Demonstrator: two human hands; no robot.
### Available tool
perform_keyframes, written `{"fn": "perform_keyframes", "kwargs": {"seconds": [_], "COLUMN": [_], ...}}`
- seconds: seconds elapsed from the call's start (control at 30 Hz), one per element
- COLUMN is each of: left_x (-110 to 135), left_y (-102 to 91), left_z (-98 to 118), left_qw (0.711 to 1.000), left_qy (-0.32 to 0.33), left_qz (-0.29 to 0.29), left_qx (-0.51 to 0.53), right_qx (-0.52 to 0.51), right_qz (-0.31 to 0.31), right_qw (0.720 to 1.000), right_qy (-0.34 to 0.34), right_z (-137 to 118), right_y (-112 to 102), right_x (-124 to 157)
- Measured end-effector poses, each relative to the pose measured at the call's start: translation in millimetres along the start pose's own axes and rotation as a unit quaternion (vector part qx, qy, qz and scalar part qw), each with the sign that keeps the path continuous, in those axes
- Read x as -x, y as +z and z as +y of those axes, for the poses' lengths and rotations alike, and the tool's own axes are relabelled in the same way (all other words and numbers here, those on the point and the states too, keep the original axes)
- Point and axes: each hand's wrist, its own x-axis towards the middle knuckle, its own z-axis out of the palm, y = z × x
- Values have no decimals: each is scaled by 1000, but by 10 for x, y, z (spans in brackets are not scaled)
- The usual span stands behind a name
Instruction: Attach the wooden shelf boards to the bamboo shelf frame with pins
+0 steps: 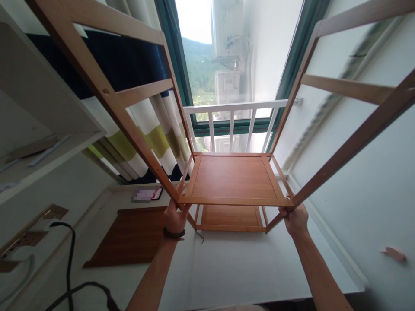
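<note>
A wooden shelf rack (pixel 233 177) rises in front of me, its ladder-like side frames leaning outward in view toward the top. My left hand (pixel 176 217), with a dark band at the wrist, is closed around the rack's front left post near the upper of two visible shelf boards. On the other side, my right hand (pixel 295 218) is closed on the front right post at about the same height. Below the upper board shows a lower shelf board (pixel 231 216). A small bent metal hex key (pixel 201 236) lies by its left foot.
A loose wooden panel (pixel 126 237) lies on the white tabletop (pixel 240 268) at left, with a phone (pixel 157 194) behind it. Black cable (pixel 70 259) loops at lower left near wall sockets (pixel 26 242). Striped curtains (pixel 152 138), a white railing (pixel 231 125) and a window stand behind.
</note>
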Motion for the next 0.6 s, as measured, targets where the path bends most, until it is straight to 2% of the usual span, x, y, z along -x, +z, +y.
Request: {"fn": "perform_keyframes", "kwargs": {"seconds": [0.1, 0.2, 0.47, 0.6], "left_x": [-41, -51, -64, -42], "left_y": [-97, -114, -52, -48], "left_z": [-79, -146, -169, -119], "left_qw": [995, 989, 991, 994], "left_qy": [27, 46, 11, -15], "left_qz": [-5, -5, 25, 11], "left_qx": [-101, -139, -133, -112], "right_qx": [-14, -19, -41, -37], "right_qz": [-10, -19, 6, -22], "right_qw": [1000, 1000, 999, 999], "right_qy": [5, -4, 2, 17], "right_z": [-7, -14, -5, -13], "right_y": [2, 2, 46, 24], "right_x": [-13, -40, -16, -27]}}
